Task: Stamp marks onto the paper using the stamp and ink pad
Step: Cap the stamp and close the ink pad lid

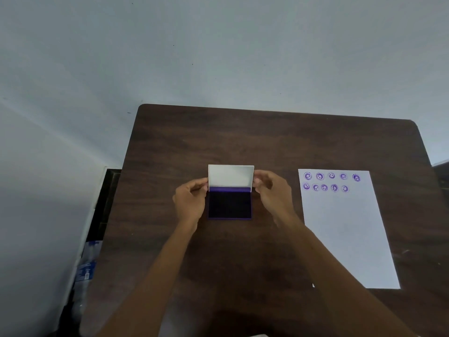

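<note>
The ink pad (229, 204) lies open in the middle of the dark wooden table (267, 142), its dark purple pad facing up and its white lid (230, 177) standing upright at the back. My left hand (190, 203) pinches the lid's left edge. My right hand (273, 192) pinches the lid's right edge. To the right lies a white sheet of paper (347, 239) with two rows of purple smiley stamp marks (331, 182) across its top. No stamp is visible.
A pale wall rises behind the table's far edge. A plastic bottle with a blue label (86, 268) stands on the floor beside the table's left edge, next to a dark strip by the wall.
</note>
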`<state>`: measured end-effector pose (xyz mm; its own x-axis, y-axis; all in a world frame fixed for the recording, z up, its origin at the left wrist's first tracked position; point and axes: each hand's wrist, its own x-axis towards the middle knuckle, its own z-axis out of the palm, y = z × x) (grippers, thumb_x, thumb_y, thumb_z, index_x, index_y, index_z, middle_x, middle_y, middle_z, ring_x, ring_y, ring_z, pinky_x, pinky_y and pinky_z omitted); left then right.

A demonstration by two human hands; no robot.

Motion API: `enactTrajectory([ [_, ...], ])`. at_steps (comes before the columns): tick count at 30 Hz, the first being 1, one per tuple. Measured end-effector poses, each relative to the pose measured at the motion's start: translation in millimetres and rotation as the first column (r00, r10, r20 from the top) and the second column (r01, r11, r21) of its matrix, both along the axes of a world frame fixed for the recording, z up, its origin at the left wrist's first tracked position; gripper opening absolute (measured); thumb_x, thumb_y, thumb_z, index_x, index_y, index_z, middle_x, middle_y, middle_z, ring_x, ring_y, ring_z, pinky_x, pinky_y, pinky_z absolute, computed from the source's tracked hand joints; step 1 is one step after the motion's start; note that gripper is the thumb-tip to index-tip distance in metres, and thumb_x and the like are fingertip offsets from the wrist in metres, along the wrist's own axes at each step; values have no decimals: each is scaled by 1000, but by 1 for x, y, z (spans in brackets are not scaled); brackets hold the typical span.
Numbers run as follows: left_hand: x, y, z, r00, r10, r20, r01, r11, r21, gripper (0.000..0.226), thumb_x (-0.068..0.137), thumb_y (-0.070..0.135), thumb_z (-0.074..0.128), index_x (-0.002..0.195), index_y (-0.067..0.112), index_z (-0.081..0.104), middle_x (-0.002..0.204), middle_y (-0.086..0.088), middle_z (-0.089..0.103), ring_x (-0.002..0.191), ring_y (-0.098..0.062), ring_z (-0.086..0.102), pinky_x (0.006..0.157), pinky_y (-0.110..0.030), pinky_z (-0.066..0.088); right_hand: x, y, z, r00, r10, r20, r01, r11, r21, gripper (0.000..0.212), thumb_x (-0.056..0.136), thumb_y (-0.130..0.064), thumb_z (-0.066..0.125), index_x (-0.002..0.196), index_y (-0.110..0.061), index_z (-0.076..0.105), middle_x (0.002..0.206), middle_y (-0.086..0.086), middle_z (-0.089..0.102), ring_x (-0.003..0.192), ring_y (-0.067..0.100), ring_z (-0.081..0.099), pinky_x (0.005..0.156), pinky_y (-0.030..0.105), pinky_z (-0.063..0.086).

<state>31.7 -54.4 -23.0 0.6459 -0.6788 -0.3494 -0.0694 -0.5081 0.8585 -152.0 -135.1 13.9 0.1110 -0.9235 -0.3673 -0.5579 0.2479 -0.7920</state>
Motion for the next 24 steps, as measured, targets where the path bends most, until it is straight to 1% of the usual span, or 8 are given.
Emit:
enactTrajectory([
  [3,-7,18,3,1000,26,16,-26,999,-32,21,93,9,66,103,24,77,94,16,75,94,2,68,94,-32,56,-8,19,3,999,31,-21,-33,996,-83,21,92,-17,56,110,-22,64,107,-10,70,97,1,62,79,6,43],
  [5,-12,28,5,999,34,28,-33,999,-35,21,94,10,65,106,23,77,96,18,74,95,6,67,93,-23,55,-13,33,1,998,48,-33,-52,990,-128,20,92,-16,56,110,-20,63,103,-9,69,91,-1,62,73,0,45],
  [7,-14,38,4,999,5,47,-3,999,-40,25,96,8,62,110,23,76,101,20,73,97,12,64,93,-13,51,-20,46,-3,995,82,-51,-90,980,-179,21,93,-13,54,110,-19,63,103,-7,70,93,2,64,84,7,49],
  [11,-11,51,-5,977,-135,163,143,989,-40,34,95,-1,57,117,19,73,117,10,71,112,8,60,104,-14,43,-30,66,-14,972,193,-133,-222,942,-252,29,94,-9,48,117,-19,62,115,-6,69,106,5,63,96,14,46],
  [15,-12,51,-14,896,-258,361,284,959,-19,37,93,-5,60,121,15,71,124,5,69,117,-7,60,97,2,33,-33,76,-26,937,260,-233,-301,940,-161,37,95,-17,50,132,-16,51,133,3,59,119,16,57,100,21,41],
  [17,-14,50,-16,874,-283,394,309,951,-2,39,93,-4,59,123,17,70,126,6,67,114,-11,60,96,0,36,-33,77,-30,928,281,-245,-319,938,-135,38,95,-16,50,133,-17,50,135,3,57,121,16,56,101,23,41],
  [21,-20,53,-18,870,-256,422,286,958,-8,40,95,8,62,135,16,61,133,5,64,112,-11,57,94,-30,52,-30,76,-31,938,251,-240,-299,935,-191,37,95,-22,50,132,-17,50,138,3,55,126,13,52,104,24,40],
  [24,-21,58,-23,823,-338,457,364,931,33,52,92,23,70,141,15,54,144,5,55,121,-12,53,98,-27,47,-27,73,-30,903,323,-284,-394,886,-245,47,93,-32,55,137,-22,44,147,-1,43,132,11,43,105,28,40],
])
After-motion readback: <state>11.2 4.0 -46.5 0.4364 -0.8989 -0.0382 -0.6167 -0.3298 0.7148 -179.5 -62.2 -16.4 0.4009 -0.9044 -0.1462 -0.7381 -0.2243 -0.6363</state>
